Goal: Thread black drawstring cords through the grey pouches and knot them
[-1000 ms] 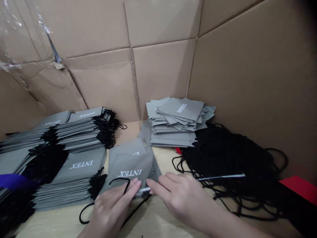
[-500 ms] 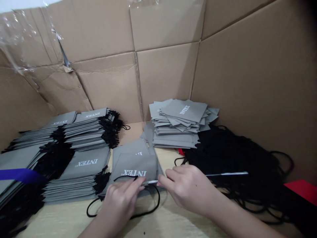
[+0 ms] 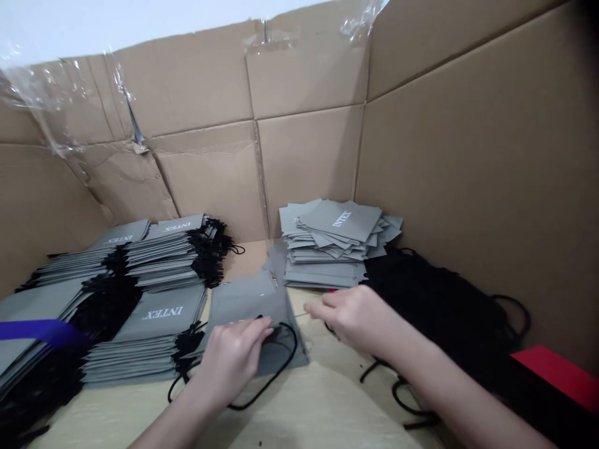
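My left hand [image 3: 233, 357] lies palm down on a grey fabric pouch [image 3: 253, 308] on the light wooden table, fingertips pinched on the black drawstring cord [image 3: 281, 362] that loops out of its near edge. My right hand [image 3: 358, 315] hovers just right of the pouch, fingers curled loosely; whether anything is in them I cannot make out. The pouch lies on top of another grey one.
Stacks of grey INTEX pouches with black cords [image 3: 154, 312] fill the left side. A loose pile of flat grey pouches [image 3: 334, 240] sits at the back centre. A heap of black cords [image 3: 435, 305] lies at right, a red piece [image 3: 556, 374] beyond. Cardboard walls [image 3: 468, 156] enclose the table.
The thin white rod seen at my right hand earlier is no longer visible. My right hand moved up and away from the pouch edge; my left hand slid onto the pouch, covering its logo.
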The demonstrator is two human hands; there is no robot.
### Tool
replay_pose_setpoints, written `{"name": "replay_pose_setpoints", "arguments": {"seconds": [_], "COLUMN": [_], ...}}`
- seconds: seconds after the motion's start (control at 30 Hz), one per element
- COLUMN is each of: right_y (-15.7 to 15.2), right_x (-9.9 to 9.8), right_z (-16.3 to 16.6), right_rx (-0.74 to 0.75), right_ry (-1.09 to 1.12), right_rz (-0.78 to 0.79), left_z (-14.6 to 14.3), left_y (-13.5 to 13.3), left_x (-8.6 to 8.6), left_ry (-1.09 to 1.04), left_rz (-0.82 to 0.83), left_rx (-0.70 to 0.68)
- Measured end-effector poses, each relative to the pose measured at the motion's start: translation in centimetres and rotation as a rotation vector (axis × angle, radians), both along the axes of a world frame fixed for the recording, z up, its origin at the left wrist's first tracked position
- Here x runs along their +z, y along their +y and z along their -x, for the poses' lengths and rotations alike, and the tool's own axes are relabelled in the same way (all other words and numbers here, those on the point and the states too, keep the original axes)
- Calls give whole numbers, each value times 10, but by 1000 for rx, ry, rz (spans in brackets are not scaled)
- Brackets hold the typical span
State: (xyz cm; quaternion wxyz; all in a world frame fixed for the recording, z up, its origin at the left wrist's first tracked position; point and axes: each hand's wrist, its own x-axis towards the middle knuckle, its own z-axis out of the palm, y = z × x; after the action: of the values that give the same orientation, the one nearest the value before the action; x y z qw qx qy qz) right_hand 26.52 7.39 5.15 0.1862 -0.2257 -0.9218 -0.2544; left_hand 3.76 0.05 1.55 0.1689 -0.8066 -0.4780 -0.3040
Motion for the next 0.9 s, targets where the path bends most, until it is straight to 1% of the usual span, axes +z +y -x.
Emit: {"name": "replay_pose_setpoints", "arguments": {"seconds": [0.07,0.13,0.23,0.33,0.47,0.57,0.63,0.73,0.8,0.9], "right_y": [-6,-8,-2,3,0,1,6,18,25,33], "right_x": [-8,-10,-6,-6,-15,-16,-14,-10,-11,-15], "right_z": [8,10,3,2,12,13,7,-2,-6,-6], "right_rx": [52,79,106,140,108,61,29,-9,-35,-59], "right_ry": [-35,-3,113,209,283,288,327,430,471,481], "right_rz": [-19,-15,26,87,188,212,228,329,412,477], "left_z": [-8,-9,3,11,5,6,18,51,76,103], "left_y": [0,0,3,9,16,17,16,14,13,14], "left_x": [2,3,4,4,6,12,18,25,25,18], "left_ry": [83,115,46,-17,-103,-112,-108,-193,-326,-624], "left_rz": [47,82,120,186,318,422,471,468,468,502], "left_rx": [-22,-7,44,29,20,13,57,174,210,204]}}
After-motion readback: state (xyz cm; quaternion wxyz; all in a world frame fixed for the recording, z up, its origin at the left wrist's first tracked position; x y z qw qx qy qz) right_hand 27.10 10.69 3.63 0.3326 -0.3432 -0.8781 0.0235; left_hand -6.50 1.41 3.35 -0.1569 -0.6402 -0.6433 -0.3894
